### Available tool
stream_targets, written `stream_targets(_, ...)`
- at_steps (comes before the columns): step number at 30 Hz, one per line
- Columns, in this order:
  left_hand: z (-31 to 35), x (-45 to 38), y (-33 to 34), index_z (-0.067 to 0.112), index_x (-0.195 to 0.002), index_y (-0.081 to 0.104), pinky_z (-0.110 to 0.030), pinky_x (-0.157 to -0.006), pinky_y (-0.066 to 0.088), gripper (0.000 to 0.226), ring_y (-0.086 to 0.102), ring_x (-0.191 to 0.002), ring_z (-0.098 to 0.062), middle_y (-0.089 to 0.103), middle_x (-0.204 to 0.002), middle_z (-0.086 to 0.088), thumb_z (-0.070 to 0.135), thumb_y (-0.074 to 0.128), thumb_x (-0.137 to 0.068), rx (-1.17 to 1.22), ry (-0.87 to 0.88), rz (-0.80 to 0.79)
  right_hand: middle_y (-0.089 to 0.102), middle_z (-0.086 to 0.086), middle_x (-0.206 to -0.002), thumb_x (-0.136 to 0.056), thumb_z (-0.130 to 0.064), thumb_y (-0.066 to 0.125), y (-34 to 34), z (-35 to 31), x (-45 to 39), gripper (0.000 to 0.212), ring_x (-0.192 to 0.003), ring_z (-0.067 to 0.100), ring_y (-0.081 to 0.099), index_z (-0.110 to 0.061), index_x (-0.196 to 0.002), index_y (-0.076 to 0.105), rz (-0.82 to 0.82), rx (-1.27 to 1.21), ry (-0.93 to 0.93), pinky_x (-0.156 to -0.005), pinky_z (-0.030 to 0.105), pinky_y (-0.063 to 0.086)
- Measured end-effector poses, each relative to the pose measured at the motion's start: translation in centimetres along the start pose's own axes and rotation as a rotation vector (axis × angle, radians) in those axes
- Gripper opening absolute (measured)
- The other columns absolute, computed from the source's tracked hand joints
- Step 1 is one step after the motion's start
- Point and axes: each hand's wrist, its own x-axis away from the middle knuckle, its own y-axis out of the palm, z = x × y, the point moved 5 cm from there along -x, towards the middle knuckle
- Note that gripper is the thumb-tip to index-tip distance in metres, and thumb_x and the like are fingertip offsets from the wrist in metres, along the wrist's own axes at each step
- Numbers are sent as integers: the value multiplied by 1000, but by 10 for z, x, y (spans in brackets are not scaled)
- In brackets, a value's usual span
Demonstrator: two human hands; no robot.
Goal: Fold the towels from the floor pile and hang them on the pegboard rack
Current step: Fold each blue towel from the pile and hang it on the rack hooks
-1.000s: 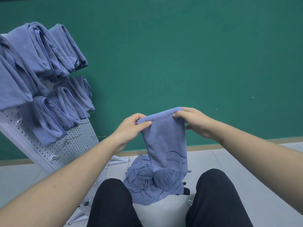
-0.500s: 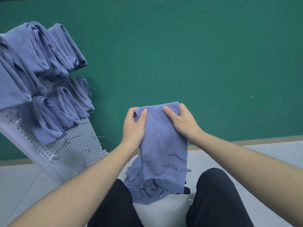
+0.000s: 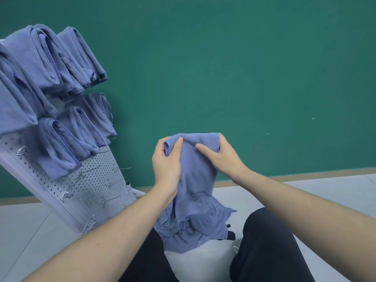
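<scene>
Held towel: a blue-violet terry towel (image 3: pixel 195 169), soft and napped, was held up at centre in front of the person, hanging in a narrow folded strip with a stitched hem at its top left corner and faint printed lettering lower down.
Left hand: the left hand (image 3: pixel 165 165) had its grip pinched on the towel's top left edge, thumb in front, fingers curled behind.
Right hand: the right hand (image 3: pixel 222 157) pinched the top right edge, thumb laid across the front of the cloth.
Floor pile: a crumpled heap of the same blue cloth (image 3: pixel 183 235) lay on the pale tiled floor (image 3: pixel 335 192) between the person's dark-trousered knees, just below the held towel.
Pegboard rack: a white perforated metal panel (image 3: pixel 89 186), tilted, stood at left with bare wire hooks on its lower part.
Hung towels: folded blue towels (image 3: pixel 61 64) hung in two rows on the upper part, looped edges outward.
Backdrop: a flat green wall (image 3: pixel 244 68) stood at the far side.
</scene>
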Motion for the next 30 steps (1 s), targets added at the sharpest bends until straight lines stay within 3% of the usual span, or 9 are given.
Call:
stream_targets(3, 4, -1, -1, 24, -89, 64, -29, -80, 52, 7, 57, -76, -7, 63, -84, 5, 21, 70, -93, -48, 59, 9, 68, -16, -113, -79, -38, 83, 3, 9, 1, 46, -104, 0, 65, -26, -116, 57, -70, -42, 21, -92, 30, 54)
stream_targets(8, 2, 4, 3, 19, -91, 59, -19, -72, 48, 11, 53, -72, -6, 58, -82, 7, 16, 70, -92, -129, 129, -21, 70, -7, -98, -86, -18, 71, 7, 2, 5, 20, -93, 14, 67, -17, -102, 60, 86, -62, -26, -83, 37, 56)
stream_targets(10, 0, 6, 7, 22, -90, 54, -18, -70, 45, 17, 50, -70, -5, 55, -81, 8, 15, 69, -92, -146, 138, -18, 68, -6, -88, -85, -15, 65, 14, -1, 6, 13, -79, 15, 62, -14, -96, 58, 104, -59, -35, -76, 39, 54)
stream_targets(15, -1, 8, 17, 20, -91, 48, -18, -65, 43, 18, 48, -65, -3, 53, -79, 9, 15, 65, -94, -167, 131, -30, 54, -10, -70, -80, -29, 64, 28, -8, 15, 24, -63, 11, 45, -13, -85, 47, 60, -85, -78, -62, 35, 43)
stream_targets(20, -4, 3, 17, 20, -94, 53, -17, -67, 46, 14, 53, -68, -3, 57, -82, 9, 19, 67, -94, -135, 90, -41, 60, 19, -86, -79, -34, 64, 30, -15, 17, 34, -69, 16, 50, -6, -91, 48, 17, -201, -85, -62, 42, 46)
stream_targets(23, -5, 5, 17, 18, -96, 61, -16, -68, 48, 10, 57, -69, -1, 62, -82, 9, 18, 70, -92, -89, 56, -79, 60, 12, -81, -81, -35, 65, 25, -16, 14, 34, -68, 16, 51, -8, -90, 47, 41, -151, -64, -67, 52, 53)
stream_targets(26, -6, 8, 18, 16, -98, 69, -14, -67, 49, 5, 63, -70, 0, 70, -78, 14, 15, 69, -93, -53, 19, -116, 64, 7, -84, -83, -33, 66, 18, -17, 12, 29, -69, 14, 53, -10, -91, 50, 79, -124, -80, -72, 51, 55)
stream_targets(30, -8, 7, 17, 19, -104, 76, -23, -76, 57, 12, 71, -83, -12, 76, -97, 3, 21, 69, -93, -36, -49, -127, 59, -12, -73, -84, -34, 65, 17, -19, 14, 21, -66, 14, 54, -21, -82, 49, 74, -154, -101, -70, 49, 54)
